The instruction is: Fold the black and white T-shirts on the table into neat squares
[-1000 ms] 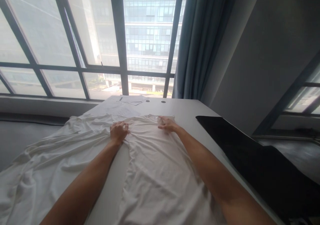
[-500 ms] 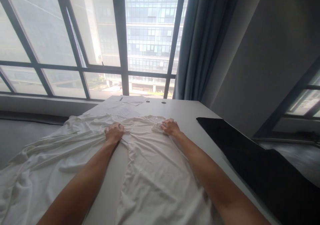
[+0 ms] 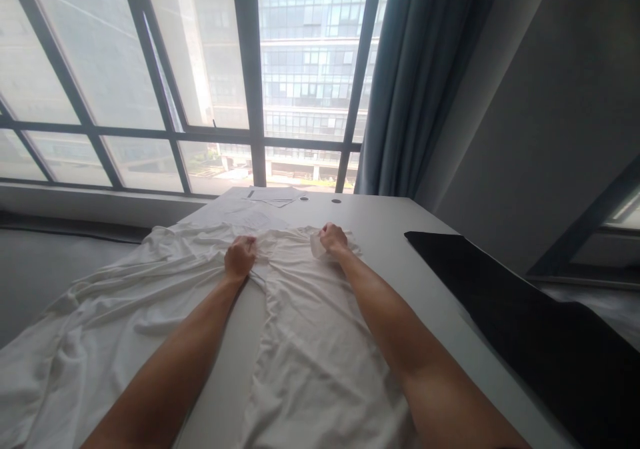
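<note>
A white shirt (image 3: 320,342) lies spread lengthwise on the white table (image 3: 380,219), its upper end toward the window. My left hand (image 3: 241,257) is closed on the shirt's left upper edge, fingers curled in. At the neckline my right hand (image 3: 333,238) pinches the fabric and holds a fold of it raised. Creases run across the cloth between the two hands. Left of my left forearm another white garment (image 3: 130,309) lies rumpled; its right edge meets the shirt near my left hand.
Sheets of paper (image 3: 275,196) lie at the table's far end, near two round cable holes. Black fabric (image 3: 500,289) lies along the right side. Beyond stand the window (image 3: 310,89) and a grey-blue curtain (image 3: 415,89).
My right hand has closed more and lifted the neckline fabric, folding it over. My left hand has curled tighter and moved slightly up. The view has shifted a little left.
</note>
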